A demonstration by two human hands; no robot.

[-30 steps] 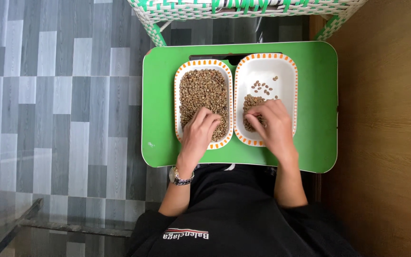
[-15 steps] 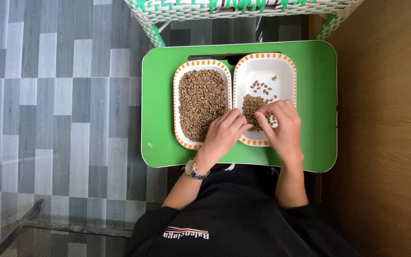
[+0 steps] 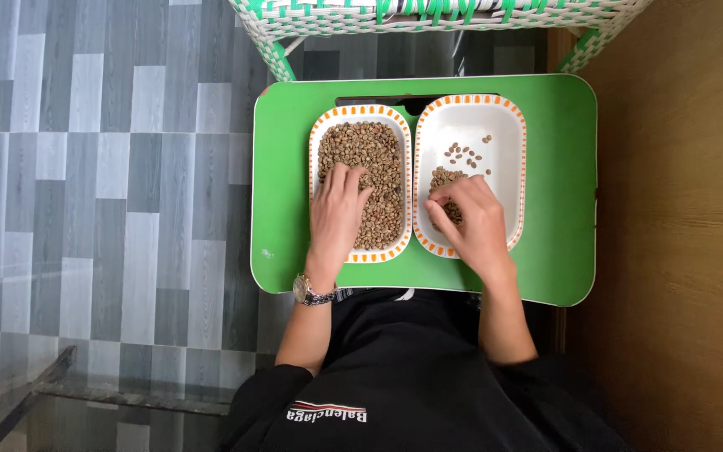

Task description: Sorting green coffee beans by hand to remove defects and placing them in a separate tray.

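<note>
With the left hand [image 3: 336, 216] spread flat on the heaped brown beans [image 3: 382, 180] in the left white orange-rimmed oval dish [image 3: 360, 113] and the right hand [image 3: 470, 219] pinching narrow over the small pile [image 3: 443, 179] in the right matching dish [image 3: 504, 167], a careless sweep could flick beans over a rim onto the green plastic counter [image 3: 282, 167].

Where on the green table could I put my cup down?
The green table is bare right of the right dish and left of the left dish. The middle is crowded: both dishes touch, with the left hand and right hand in the beans.

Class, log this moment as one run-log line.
left hand: on beans in full dish | right hand: on small pile in sparse dish | green table
</note>
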